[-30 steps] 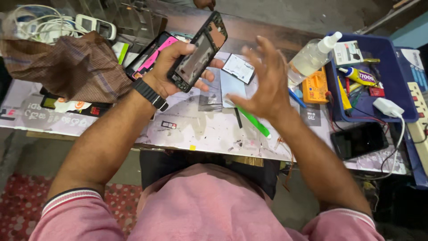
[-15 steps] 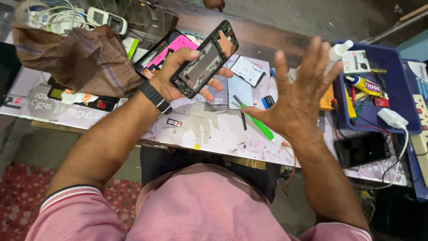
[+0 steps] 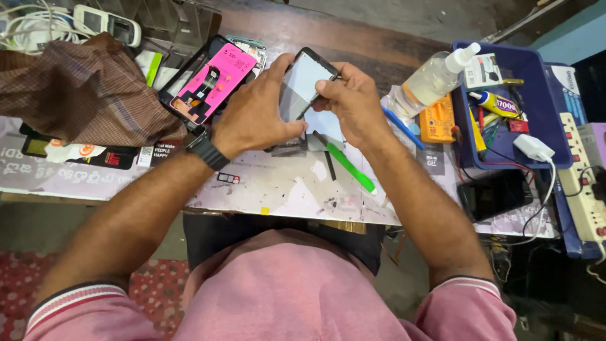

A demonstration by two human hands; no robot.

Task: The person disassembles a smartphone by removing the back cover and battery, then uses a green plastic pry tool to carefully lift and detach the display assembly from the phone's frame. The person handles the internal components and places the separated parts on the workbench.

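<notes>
Meanwhile, both hands grip a phone display panel point(image 3: 302, 84) above the workbench point(image 3: 284, 189): left hand point(image 3: 255, 117) clasps its lower edge, right hand point(image 3: 353, 104) pinches the top. An opened phone w/ pink back point(image 3: 211, 79) lies nearby; panel apparently not yet fitted.

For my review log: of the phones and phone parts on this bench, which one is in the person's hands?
The black phone with the pale, reflective face, gripped by left hand and right hand. The pink-backed opened phone lies untouched beside it.

Phone repair shop: opened phone point(image 3: 207, 81), multimeter point(image 3: 436, 121), parts tray point(image 3: 536, 136) on bench.
</notes>
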